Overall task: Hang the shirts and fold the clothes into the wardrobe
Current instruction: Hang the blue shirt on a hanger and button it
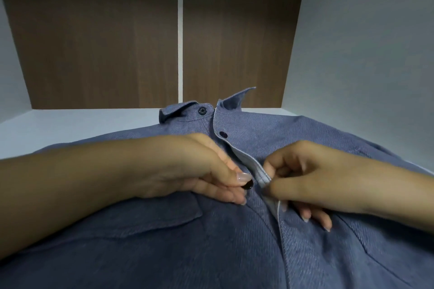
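While our left hand (218, 178) pinches a button (247, 186) and our right hand (303, 178) grips the placket (264, 176), the shirt (187, 248) lies half-buttoned, neither folded nor hung.

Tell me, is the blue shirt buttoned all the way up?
No. The shirt gapes mid-front; the left hand pinches a loose button.

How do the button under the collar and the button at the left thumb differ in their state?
The button under the collar sits fastened through the placket; the button at the left thumb is unfastened, apart from the placket edge. No hand touches the first; the left hand pinches the second, while the right hand pinches the placket edge. Both are dark and round.
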Demonstrator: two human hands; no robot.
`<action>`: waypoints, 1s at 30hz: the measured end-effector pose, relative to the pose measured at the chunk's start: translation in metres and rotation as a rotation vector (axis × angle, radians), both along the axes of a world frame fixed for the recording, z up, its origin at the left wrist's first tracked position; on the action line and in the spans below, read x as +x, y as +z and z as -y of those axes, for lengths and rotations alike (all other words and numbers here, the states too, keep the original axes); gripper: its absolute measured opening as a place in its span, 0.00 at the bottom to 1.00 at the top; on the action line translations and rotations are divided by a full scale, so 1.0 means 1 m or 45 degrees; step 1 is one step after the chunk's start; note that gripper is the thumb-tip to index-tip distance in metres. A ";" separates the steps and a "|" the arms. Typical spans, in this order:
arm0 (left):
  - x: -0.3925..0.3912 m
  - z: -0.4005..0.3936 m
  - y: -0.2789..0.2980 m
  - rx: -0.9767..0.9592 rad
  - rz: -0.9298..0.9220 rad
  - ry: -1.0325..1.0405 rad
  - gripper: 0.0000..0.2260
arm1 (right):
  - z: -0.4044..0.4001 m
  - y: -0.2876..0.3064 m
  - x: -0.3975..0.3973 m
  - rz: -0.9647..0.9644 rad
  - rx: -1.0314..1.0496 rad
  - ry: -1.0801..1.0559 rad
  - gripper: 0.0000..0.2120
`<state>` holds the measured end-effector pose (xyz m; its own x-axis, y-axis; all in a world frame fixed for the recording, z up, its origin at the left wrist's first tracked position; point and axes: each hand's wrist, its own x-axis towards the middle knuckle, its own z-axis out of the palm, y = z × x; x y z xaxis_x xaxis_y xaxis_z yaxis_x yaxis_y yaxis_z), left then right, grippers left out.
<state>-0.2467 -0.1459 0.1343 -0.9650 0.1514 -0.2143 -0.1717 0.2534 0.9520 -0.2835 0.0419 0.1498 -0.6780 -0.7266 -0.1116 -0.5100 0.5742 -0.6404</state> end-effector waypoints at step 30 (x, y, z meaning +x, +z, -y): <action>0.010 -0.004 -0.005 0.273 -0.052 0.135 0.07 | -0.005 -0.007 -0.002 0.326 -0.692 -0.222 0.08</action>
